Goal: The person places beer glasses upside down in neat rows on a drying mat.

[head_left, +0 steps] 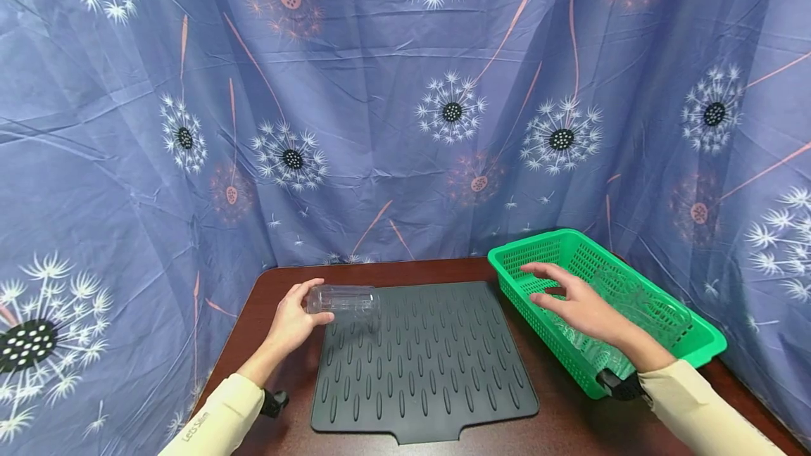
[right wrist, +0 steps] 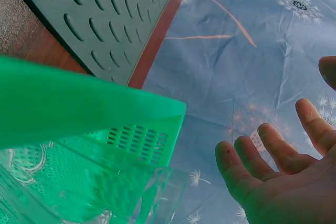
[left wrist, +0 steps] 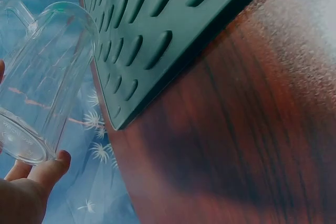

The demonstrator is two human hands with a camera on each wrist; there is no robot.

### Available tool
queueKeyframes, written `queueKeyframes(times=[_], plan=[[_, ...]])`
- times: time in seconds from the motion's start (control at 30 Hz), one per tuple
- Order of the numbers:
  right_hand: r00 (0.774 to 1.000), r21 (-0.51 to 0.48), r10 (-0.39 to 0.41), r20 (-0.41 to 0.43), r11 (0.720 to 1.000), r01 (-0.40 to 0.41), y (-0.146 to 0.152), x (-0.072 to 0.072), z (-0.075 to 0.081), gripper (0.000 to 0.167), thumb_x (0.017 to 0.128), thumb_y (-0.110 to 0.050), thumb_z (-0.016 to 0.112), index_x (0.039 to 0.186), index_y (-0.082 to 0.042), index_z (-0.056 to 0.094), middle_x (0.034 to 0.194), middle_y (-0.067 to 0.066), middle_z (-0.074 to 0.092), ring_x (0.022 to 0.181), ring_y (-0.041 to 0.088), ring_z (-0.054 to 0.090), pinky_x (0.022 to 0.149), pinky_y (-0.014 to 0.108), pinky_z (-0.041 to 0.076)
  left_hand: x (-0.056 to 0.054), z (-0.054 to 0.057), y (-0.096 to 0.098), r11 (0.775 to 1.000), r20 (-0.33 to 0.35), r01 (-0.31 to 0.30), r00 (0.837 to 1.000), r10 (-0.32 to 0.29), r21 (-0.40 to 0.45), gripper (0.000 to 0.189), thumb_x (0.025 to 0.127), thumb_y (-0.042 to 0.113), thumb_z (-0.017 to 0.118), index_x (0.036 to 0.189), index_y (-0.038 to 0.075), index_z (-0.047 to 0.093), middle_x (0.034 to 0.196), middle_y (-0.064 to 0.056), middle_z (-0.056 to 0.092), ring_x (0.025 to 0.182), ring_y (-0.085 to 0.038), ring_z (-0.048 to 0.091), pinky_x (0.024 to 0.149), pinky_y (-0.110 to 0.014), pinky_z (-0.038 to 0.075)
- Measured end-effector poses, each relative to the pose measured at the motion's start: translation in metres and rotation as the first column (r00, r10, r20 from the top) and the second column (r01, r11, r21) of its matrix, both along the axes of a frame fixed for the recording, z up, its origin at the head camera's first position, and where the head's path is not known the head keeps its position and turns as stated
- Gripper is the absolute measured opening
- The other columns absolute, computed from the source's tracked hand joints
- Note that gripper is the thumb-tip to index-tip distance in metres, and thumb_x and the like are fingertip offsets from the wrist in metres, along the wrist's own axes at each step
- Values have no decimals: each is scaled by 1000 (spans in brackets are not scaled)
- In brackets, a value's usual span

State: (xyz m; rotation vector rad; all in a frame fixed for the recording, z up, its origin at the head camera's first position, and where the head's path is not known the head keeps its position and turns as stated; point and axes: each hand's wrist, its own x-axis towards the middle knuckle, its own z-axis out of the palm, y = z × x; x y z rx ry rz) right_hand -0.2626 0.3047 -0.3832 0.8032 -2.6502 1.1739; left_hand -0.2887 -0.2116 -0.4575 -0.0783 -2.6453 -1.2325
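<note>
My left hand [head_left: 294, 319] holds a clear glass mug [head_left: 347, 299] near its base, thumb on one side and fingers on the other. The mug lies sideways above the left back part of a dark grey ridged mat [head_left: 424, 371]. In the left wrist view the mug's handle [left wrist: 20, 14] shows at the upper left, and the thumb [left wrist: 52, 171] is by its base. Over a green plastic basket [head_left: 531, 315], my right hand [head_left: 579, 305] hovers with fingers spread and nothing in it. Several clear glass pieces [right wrist: 163, 192] lie in the basket; their exact shapes are hard to make out.
The mat and basket stand on a dark brown wooden table [head_left: 269, 294]. Behind and beside the table hangs a blue curtain [head_left: 380, 90] with a dandelion pattern. The basket's raised rim [right wrist: 94, 98] runs close to the right hand.
</note>
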Motion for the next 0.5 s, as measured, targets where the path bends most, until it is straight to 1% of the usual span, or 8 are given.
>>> queueKeyframes(times=[0.2, 0.43, 0.5], plan=[[1000, 20, -21, -8, 1000, 21, 5, -1, 5, 44, 101, -23, 62, 144, -19, 51, 142, 2, 53, 122, -9, 47, 97, 19, 46, -4, 3, 2, 1000, -2, 12, 1000, -12, 10, 73, 76, 16, 86, 143, 19, 55, 141, -11, 53, 123, -35, 53, 100, -53, 44], [999, 35, -49, -15, 998, 49, 15, -4, 10, 43, 102, -24, 62, 143, -18, 52, 142, 3, 53, 121, -10, 47, 96, 16, 46, -5, 8, 2, 1000, -14, 14, 1000, -14, -12, 73, 75, 13, 85, 142, 16, 55, 140, -11, 53, 124, -35, 52, 100, -52, 44], [998, 30, -56, -19, 998, 57, 18, -4, 11, 43, 101, -23, 62, 143, -17, 52, 142, 4, 53, 120, -10, 47, 96, 16, 46, -7, 8, 1, 1000, -24, 11, 1000, -12, -25, 74, 75, 12, 85, 142, 14, 56, 139, -12, 53, 126, -35, 51, 103, -53, 43]])
